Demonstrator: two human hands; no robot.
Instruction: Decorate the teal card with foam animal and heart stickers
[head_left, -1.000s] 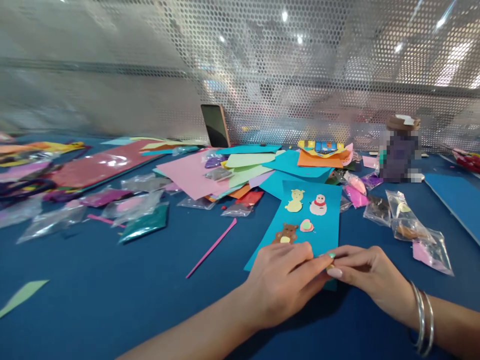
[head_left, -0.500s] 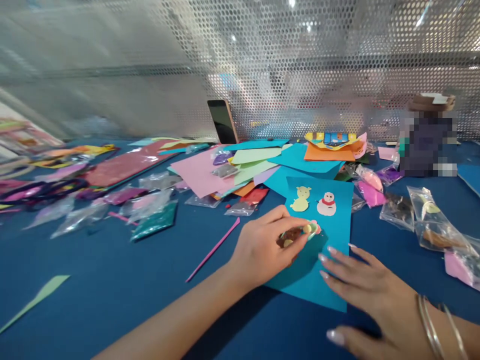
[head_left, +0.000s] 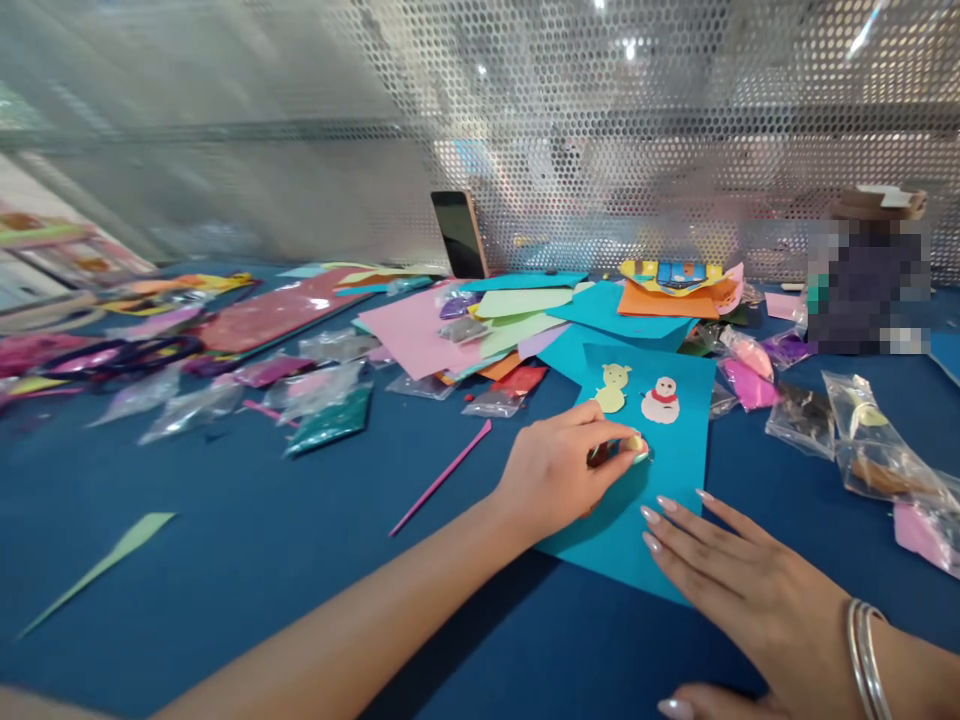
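A blue sheet of paper [head_left: 675,480] lies on the dark blue table in front of me. On its upper part sit a flat pale yellow bear-like figure [head_left: 611,390] and a white snowman [head_left: 661,401] with a red scarf. Below them my left hand [head_left: 559,465] pinches a small pale yellow piece [head_left: 636,444] between thumb and fingertips, low over the sheet. Pink and green edges show beside that piece. Something brown [head_left: 600,454] is partly hidden under the fingers. My right hand [head_left: 750,580] rests open, fingers spread, with its fingertips on the sheet's lower right edge.
Left of the hand lies a thin pink tool [head_left: 441,478], beyond it a pale green pointed strip [head_left: 112,562]. Coloured paper sheets [head_left: 420,335] and clay packets [head_left: 330,418] cover the back. A phone [head_left: 459,234] leans against the perforated metal panel [head_left: 600,180].
My left fingers have closed in lower around the small yellow piece, covering more of it and of the brown thing. My right hand has settled flatter onto the sheet. The view has shifted slightly.
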